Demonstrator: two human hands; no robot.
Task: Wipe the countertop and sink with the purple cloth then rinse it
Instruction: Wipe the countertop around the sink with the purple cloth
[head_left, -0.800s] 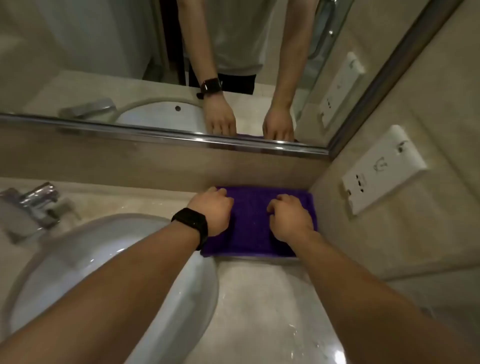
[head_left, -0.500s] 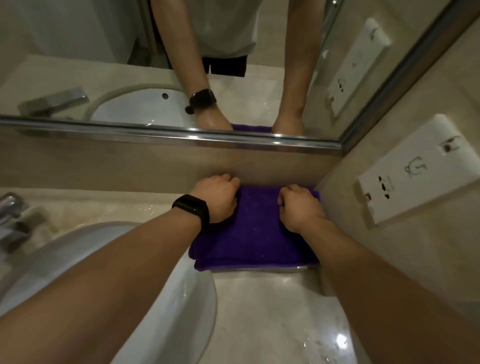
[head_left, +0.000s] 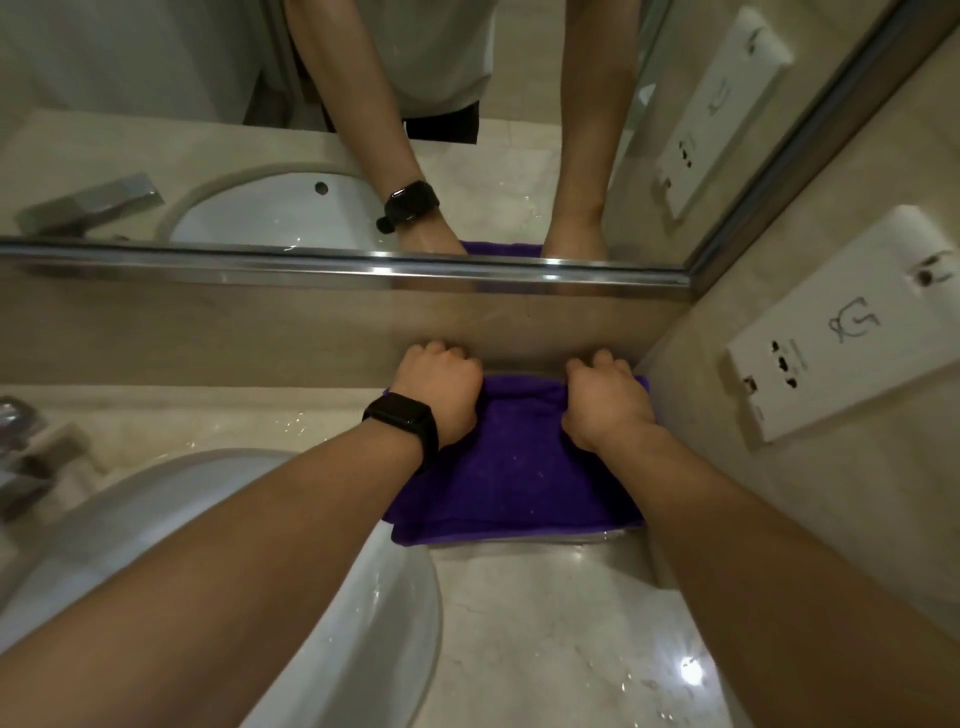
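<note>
Purple cloth (head_left: 519, 478) flat at 12 o'clock bench (head_left: 545, 623) corner | left hand (head_left: 439, 395), right hand (head_left: 605, 402) grasp its far edge | sink (head_left: 363, 597) 8 o'clock

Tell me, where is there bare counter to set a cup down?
The countertop nearer than the purple cloth, between sink and right wall, is bare, though wet. A narrow strip runs behind the sink, faucet to cloth. The back corner is crowded: left hand and right hand grip the cloth.

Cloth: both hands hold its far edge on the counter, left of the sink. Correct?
No. The head view shows the cloth right of the sink, not left. The left hand and right hand do hold its far edge on the counter.
</note>
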